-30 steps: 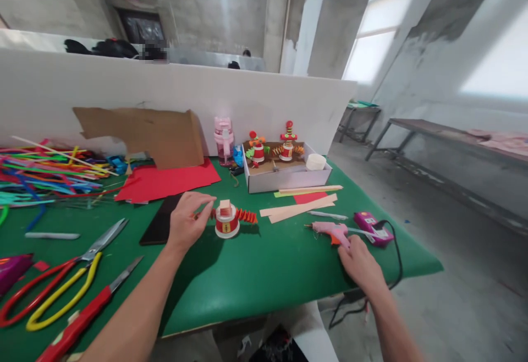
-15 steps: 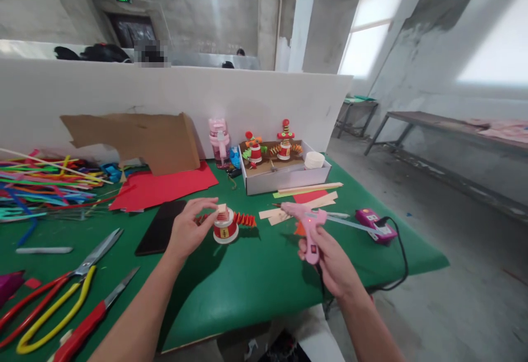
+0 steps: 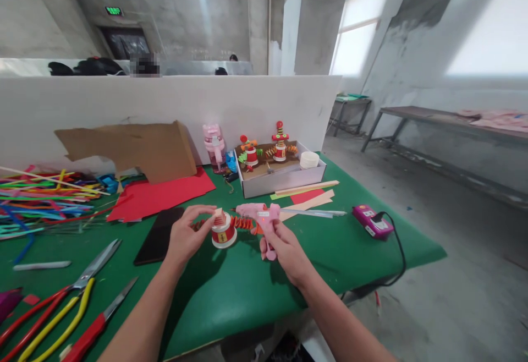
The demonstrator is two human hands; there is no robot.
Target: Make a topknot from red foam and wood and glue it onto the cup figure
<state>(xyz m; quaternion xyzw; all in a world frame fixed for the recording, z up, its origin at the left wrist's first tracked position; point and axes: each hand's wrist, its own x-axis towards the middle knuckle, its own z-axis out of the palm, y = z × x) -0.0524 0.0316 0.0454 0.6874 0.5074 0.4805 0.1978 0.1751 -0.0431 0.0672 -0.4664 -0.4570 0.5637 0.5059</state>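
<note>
My left hand [image 3: 188,235] pinches the small folded paper stack [image 3: 220,217] on top of a red and white cup figure [image 3: 223,235]. The figure stands upright on the green table, with orange-red folded paper arms [image 3: 242,223] at its sides. In my right hand [image 3: 284,245] is a pink glue gun [image 3: 264,216], gripped by its handle with a clear stick out of its back. Its nozzle points left, close to the right of the paper stack; whether they touch I cannot tell.
Behind stands a white box [image 3: 282,181] with two finished-looking figures. Scissors [image 3: 88,274], a red-handled knife [image 3: 99,318] and a black slab [image 3: 157,238] lie left. A purple power strip [image 3: 372,221] sits right. Red paper [image 3: 160,194] and coloured sticks [image 3: 45,197] lie at the back left.
My right hand has brought the glue gun left, up to the cup figure. My left hand stays at the paper stack, which now leans slightly. The view has shifted a little.
</note>
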